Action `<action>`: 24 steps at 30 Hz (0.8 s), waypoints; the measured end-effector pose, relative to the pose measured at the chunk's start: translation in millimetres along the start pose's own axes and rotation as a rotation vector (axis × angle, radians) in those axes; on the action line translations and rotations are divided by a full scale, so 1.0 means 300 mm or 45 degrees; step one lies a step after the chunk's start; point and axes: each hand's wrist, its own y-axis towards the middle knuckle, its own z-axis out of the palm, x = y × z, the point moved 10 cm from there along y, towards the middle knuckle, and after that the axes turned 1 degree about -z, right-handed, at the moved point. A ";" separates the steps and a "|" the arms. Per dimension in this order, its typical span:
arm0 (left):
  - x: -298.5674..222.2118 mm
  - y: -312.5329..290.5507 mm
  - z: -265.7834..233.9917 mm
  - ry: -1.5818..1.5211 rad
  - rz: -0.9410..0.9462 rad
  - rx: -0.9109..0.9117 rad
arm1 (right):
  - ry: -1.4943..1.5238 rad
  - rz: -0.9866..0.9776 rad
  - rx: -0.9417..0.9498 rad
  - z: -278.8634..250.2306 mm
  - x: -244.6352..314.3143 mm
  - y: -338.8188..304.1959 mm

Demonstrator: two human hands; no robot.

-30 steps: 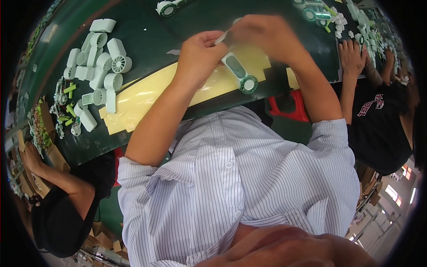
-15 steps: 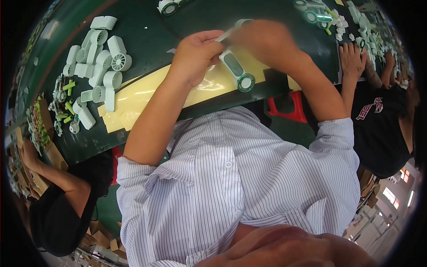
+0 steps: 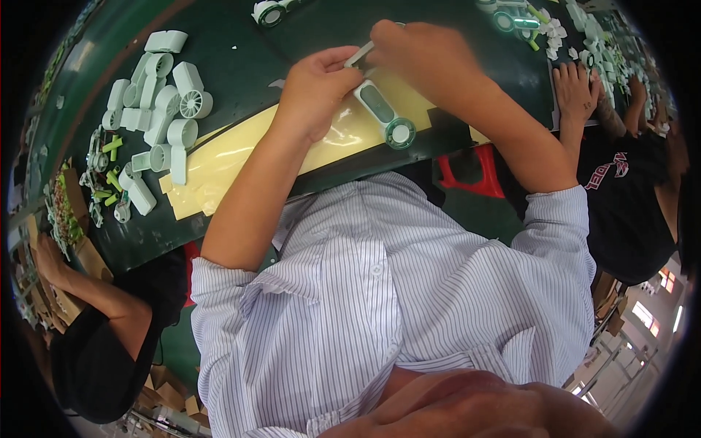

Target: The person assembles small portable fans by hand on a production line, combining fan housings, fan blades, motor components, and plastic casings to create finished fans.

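My left hand [image 3: 318, 91] is closed on the handle end of a pale green fan casing [image 3: 359, 54]. At the casing's other end, my right hand [image 3: 423, 58] is curled over it, slightly blurred, and hides most of its round part. Just below my hands, a pale green handheld fan piece [image 3: 377, 102] with a dark green ring round a white disc lies tilted on the yellow sheet [image 3: 241, 164]. Its upper end sits close to my left fingertips.
Several pale green fan casings [image 3: 166, 109] are heaped at the left, beside small bright green cylinders [image 3: 112, 146]. Another fan piece [image 3: 270, 13] lies at the far edge. Co-workers' hands [image 3: 575, 95] rest at the right and left. A red stool [image 3: 475, 173] stands below the table edge.
My right hand has shifted slightly left and up, now covering more of the casing's round part. My left hand keeps its hold. The whole view has shifted a little.
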 end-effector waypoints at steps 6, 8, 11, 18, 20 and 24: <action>0.016 -0.004 -0.014 -0.089 -0.031 -0.063 | -0.072 0.026 0.049 -0.013 0.048 0.017; 0.014 -0.009 -0.020 -0.070 -0.025 -0.080 | -0.084 0.029 0.017 -0.016 0.059 0.019; 0.016 -0.008 -0.015 -0.084 -0.021 -0.090 | -0.096 0.095 -0.012 -0.015 0.048 0.014; 0.001 -0.005 -0.010 -0.018 0.047 -0.112 | -0.262 0.233 -0.107 -0.123 0.026 0.069; -0.006 -0.003 -0.002 -0.034 0.040 -0.095 | -0.154 0.283 0.013 -0.093 -0.028 0.081; -0.002 0.003 -0.008 -0.103 0.067 -0.099 | -0.099 0.201 0.168 0.013 -0.068 0.108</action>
